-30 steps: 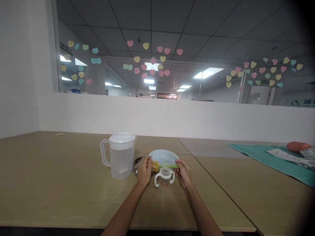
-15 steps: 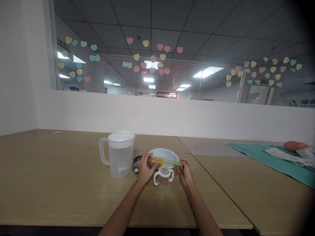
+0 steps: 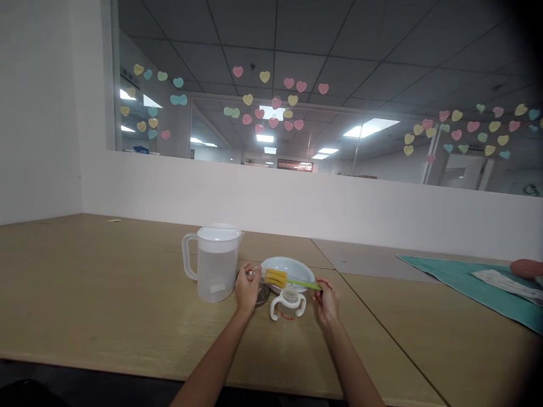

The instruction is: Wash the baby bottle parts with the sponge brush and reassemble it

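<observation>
Between my two hands lies a brush with a yellow head and a green handle, held level above a white bowl. My right hand is closed on the handle's end. My left hand pinches a clear, thin piece at the left end of the yellow head; its exact shape is hard to make out. Just below the brush stands a small clear bottle with two white handles, its top uncovered. A dark round dish sits partly hidden behind my left hand.
A lidded clear pitcher stands left of my left hand. On the right, a teal cloth bears a white patterned cloth and a reddish object. Behind the table rises a white wall with a window.
My left hand has shifted from the yellow brush head to its left, and the head now shows more. The view has turned slightly left.
</observation>
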A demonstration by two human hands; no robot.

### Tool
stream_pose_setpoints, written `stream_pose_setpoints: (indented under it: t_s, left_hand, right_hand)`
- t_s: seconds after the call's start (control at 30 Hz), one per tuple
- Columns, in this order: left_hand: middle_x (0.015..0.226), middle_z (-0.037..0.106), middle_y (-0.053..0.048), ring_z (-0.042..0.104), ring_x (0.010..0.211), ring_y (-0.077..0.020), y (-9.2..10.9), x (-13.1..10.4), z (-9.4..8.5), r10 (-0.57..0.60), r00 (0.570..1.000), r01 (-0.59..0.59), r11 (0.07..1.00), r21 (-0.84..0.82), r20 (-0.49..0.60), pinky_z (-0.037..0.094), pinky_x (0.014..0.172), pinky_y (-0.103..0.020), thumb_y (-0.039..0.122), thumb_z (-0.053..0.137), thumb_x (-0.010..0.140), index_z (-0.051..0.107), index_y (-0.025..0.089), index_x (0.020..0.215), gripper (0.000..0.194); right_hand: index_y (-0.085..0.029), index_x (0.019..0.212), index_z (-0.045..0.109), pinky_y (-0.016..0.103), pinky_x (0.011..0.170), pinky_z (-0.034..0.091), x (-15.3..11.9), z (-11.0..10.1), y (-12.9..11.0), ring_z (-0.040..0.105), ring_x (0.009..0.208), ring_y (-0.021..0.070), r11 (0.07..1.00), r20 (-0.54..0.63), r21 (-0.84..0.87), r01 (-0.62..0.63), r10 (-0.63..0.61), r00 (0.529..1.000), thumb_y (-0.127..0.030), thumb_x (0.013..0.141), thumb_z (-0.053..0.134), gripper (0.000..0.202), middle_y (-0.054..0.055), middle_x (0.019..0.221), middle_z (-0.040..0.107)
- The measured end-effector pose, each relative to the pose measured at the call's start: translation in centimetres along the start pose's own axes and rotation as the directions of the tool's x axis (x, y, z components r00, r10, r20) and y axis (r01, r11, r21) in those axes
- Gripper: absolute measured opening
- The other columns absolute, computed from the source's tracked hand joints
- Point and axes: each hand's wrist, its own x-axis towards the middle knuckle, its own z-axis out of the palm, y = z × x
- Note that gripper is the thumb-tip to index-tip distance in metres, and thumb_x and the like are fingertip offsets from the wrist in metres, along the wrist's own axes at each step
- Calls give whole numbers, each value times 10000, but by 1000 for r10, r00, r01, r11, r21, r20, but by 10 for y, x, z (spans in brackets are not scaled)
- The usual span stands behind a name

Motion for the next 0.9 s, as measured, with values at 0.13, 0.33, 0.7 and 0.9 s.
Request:
stream_pose_setpoints:
  t_s: [0.13,0.33,0.7,0.9]
  left_hand:
    - [1042,533,-86,586,938,-247,0,0,-5,212,976,-195,948,253,-42,494,824,-408,422,568,800,542,197,1098,374]
    - [1020,472,-69,530,982,-230,-17,4,-6,281,951,-310,846,434,132,479,841,-382,123,535,764,563,207,1012,264]
    - [896,566,-63,566,857,-198,-33,8,-6,164,942,-311,757,574,294,472,776,-322,45,483,748,595,171,766,169]
    - [909,606,-95,575,884,-218,-23,6,-5,196,921,-362,745,560,336,450,817,-353,130,440,843,634,156,846,196]
  right_hand:
    - [-197,725,565,191,362,320,3,-3,2,363,381,59,999,-59,8,31,-30,998,-326,537,662,248,-103,443,411]
    - [-199,733,562,199,357,321,8,-7,3,368,368,61,997,-96,-5,76,-76,992,-368,582,664,248,-104,442,395]
    - [-183,745,585,207,363,346,5,-4,4,388,374,71,997,-136,-4,74,-73,988,-353,576,678,257,-103,429,413]
    - [-192,811,566,199,386,382,9,-6,2,394,390,68,993,-273,36,116,-102,957,-397,570,715,350,-118,439,417]
